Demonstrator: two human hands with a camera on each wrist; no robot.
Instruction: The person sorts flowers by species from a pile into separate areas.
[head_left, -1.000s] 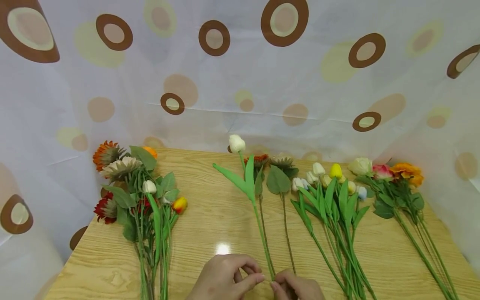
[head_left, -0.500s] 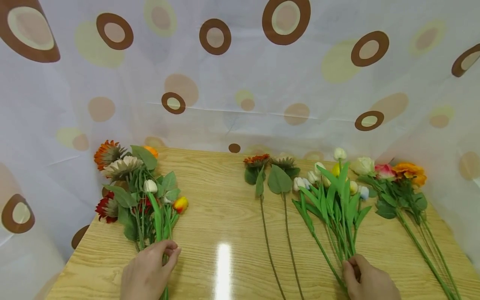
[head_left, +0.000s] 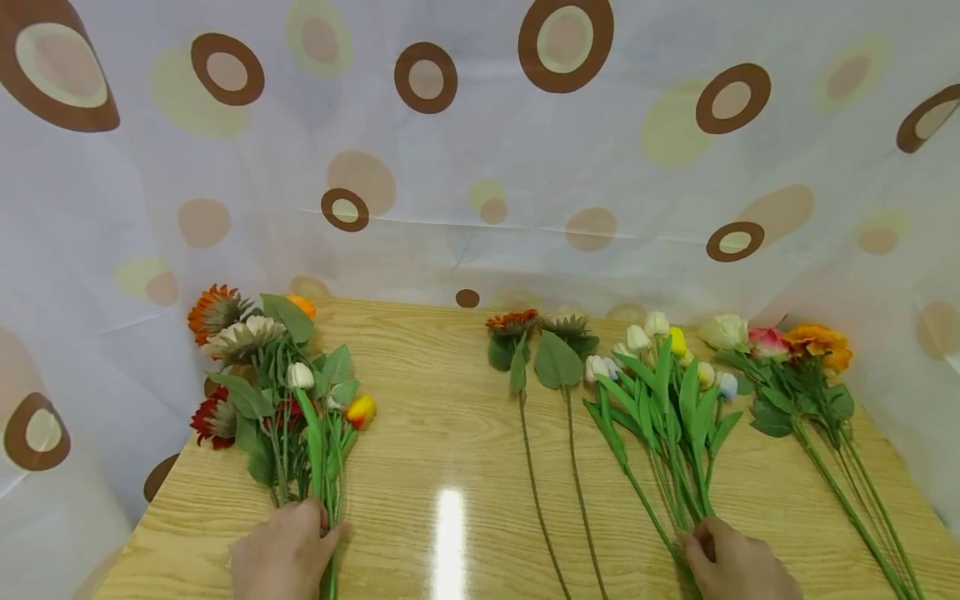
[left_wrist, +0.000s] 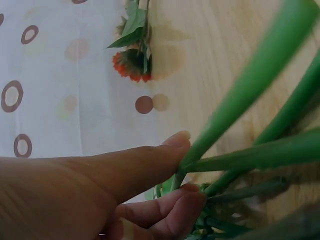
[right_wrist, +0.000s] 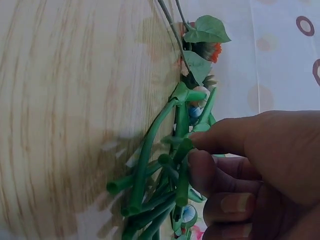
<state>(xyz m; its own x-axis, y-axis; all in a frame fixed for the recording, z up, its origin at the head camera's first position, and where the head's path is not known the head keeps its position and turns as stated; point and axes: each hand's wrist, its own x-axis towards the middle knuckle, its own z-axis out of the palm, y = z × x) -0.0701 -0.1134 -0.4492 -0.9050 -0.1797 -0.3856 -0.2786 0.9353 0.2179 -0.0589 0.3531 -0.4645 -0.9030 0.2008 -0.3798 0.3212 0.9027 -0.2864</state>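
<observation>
At the left, my left hand (head_left: 281, 550) is over the stems of a mixed bundle of artificial flowers. Its thumb and fingers pinch a green tulip stem (left_wrist: 181, 172) in the left wrist view. A white tulip (head_left: 301, 375) and a red-yellow tulip (head_left: 362, 411) lie in that bundle. On the right, my right hand (head_left: 738, 560) pinches the stem of a white tulip (head_left: 657, 323) that lies on a tulip pile (head_left: 686, 408). Several cut stem ends (right_wrist: 135, 205) show beside its fingertips in the right wrist view.
An orange flower (head_left: 512, 321) and a pale sunflower-like flower (head_left: 566, 325) lie face-away mid-table with thin stems. Roses, one of them orange (head_left: 817, 343), lie at the far right. A dotted curtain (head_left: 450, 167) hangs behind the wooden table (head_left: 420, 417).
The right hand has carried the white tulip from the middle to the right-hand tulip pile and lowered it there. The left hand has moved from the middle to the left bundle.
</observation>
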